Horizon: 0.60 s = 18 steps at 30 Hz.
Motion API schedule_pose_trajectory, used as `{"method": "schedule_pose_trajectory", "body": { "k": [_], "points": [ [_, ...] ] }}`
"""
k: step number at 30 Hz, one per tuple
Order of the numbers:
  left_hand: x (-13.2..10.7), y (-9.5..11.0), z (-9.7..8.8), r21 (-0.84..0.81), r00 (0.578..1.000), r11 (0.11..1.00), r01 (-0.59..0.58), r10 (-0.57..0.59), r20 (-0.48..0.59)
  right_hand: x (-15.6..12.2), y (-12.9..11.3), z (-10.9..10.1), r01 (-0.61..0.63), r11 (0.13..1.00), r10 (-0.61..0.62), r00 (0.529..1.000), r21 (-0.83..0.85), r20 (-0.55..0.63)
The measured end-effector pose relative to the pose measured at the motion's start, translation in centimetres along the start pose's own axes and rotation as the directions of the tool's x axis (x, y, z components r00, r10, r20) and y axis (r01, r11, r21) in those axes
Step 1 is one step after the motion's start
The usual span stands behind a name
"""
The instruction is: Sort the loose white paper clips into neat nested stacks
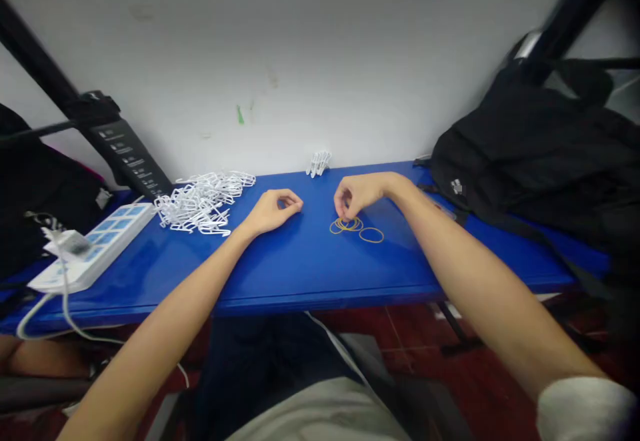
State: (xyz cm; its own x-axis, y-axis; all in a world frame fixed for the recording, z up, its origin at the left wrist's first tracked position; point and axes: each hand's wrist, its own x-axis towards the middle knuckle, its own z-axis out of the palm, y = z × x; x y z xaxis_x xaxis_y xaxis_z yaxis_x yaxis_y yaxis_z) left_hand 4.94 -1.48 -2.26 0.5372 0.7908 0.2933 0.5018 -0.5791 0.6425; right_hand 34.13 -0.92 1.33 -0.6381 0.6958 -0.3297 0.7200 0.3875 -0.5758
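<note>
Several thin tan rubber bands (354,226) lie in a small overlapping heap on the blue tabletop (295,267). One more rubber band (371,235) rests singly just right of the heap. My right hand (356,195) reaches down from above, its thumb and fingers pinched on a rubber band in the heap. My left hand (274,211) lies on its side on the table, thumb and fingertips brought together, with nothing visible between them. Left of it spreads a loose pile of white bent hooks (203,202). A neat small bundle of white hooks (319,163) stands near the wall.
A white power strip (100,244) with a plugged-in adapter and cables occupies the table's left end. Black bags (540,154) cover the right end; another dark bag (35,194) sits at far left. Dark metal posts rise on both sides, and a pale wall (320,81) stands behind.
</note>
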Motion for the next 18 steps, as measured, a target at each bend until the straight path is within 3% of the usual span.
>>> {"method": "schedule_pose_trajectory", "body": {
  "k": [5,10,18],
  "points": [
    [-0.1,0.2,0.0,0.002,1.000,1.000,0.003,-0.003,0.000,0.1,-1.3,0.4,-0.036,0.994,0.035,0.999,-0.103,-0.004],
    [0.0,-0.1,0.0,0.006,1.000,1.000,-0.007,0.007,0.005,0.0,-2.7,1.0,-0.027,0.972,0.007,0.996,-0.232,-0.089],
    [0.0,-0.2,0.0,0.007,1.000,1.000,-0.014,0.014,0.007,0.1,-3.4,1.5,0.004,0.961,-0.048,0.987,-0.275,-0.151]
  ]
}}
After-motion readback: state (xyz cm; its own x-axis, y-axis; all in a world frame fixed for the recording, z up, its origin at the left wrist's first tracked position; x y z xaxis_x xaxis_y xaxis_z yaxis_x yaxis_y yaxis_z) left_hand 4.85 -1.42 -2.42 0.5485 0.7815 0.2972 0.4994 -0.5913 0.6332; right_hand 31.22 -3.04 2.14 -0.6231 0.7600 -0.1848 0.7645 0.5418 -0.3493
